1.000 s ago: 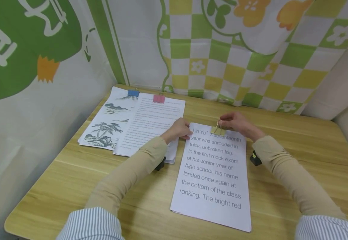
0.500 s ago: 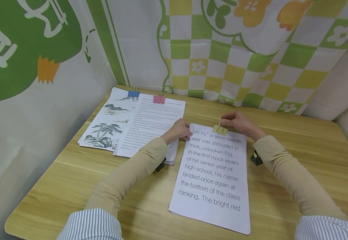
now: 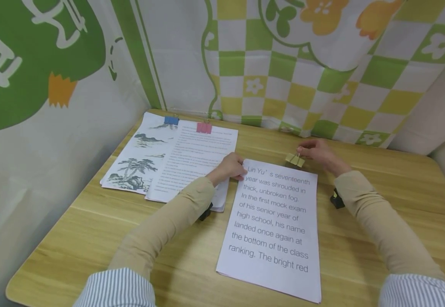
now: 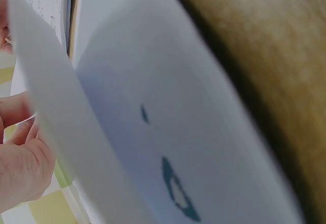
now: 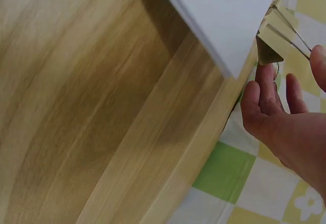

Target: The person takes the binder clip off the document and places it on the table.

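A stack of large-print pages [image 3: 271, 226] lies in front of me on the table, its heading starting "Lin Yu's seventeenth". At its top left corner my left hand [image 3: 228, 167] pinches the sheets; in the left wrist view that hand [image 4: 25, 165] is beside the raised, blurred paper edge [image 4: 56, 96]. My right hand [image 3: 322, 154] holds a yellow binder clip [image 3: 294, 160] just beyond the stack's top edge. The right wrist view shows the right hand [image 5: 290, 132] with its thumb at the wire handles of the clip [image 5: 275, 39], off the paper corner.
To the left, two more stacks overlap: a landscape-painting stack [image 3: 132, 153] with a blue binder clip [image 3: 171, 120], and a small-print stack [image 3: 195, 157] with a pink binder clip [image 3: 204, 127]. A patterned curtain [image 3: 264, 64] hangs behind the wooden table [image 3: 92, 238].
The yellow binder clip has come off the top edge of the large-print pages, moving up and right with my right hand. My left hand stays at the corner.
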Tool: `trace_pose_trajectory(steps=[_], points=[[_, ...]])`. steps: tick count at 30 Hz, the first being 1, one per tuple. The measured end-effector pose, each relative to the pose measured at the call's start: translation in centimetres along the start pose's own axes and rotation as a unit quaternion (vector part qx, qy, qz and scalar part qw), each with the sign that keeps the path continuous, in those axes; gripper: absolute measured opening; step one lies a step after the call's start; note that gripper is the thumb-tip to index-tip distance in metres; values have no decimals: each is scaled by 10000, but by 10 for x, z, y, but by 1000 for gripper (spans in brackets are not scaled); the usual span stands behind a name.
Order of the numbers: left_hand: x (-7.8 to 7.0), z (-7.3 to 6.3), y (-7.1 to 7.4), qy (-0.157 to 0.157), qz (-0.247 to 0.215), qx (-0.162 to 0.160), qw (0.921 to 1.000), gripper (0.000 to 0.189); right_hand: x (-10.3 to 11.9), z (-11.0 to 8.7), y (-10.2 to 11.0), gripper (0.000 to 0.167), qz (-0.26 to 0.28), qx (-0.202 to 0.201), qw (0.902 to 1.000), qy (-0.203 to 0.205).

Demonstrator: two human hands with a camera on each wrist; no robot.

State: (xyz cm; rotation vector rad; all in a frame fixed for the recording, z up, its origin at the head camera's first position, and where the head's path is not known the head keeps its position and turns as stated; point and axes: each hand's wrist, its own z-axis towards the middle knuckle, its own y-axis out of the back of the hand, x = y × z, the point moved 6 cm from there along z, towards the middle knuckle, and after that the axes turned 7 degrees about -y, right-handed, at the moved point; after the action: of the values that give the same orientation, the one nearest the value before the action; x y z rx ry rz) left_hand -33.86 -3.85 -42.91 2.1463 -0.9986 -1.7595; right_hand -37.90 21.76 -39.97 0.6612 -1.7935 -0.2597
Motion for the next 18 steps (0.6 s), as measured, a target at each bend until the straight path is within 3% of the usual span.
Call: trace_pose_trajectory(steps=[8, 18], points=[[1, 0, 0, -39, -86, 1, 10000, 10, -6, 0, 3, 33, -22, -266, 9995, -171], [-1, 1, -1, -16, -183, -2, 9998, 9, -3, 1, 4, 21, -744, -591, 9955, 26]])
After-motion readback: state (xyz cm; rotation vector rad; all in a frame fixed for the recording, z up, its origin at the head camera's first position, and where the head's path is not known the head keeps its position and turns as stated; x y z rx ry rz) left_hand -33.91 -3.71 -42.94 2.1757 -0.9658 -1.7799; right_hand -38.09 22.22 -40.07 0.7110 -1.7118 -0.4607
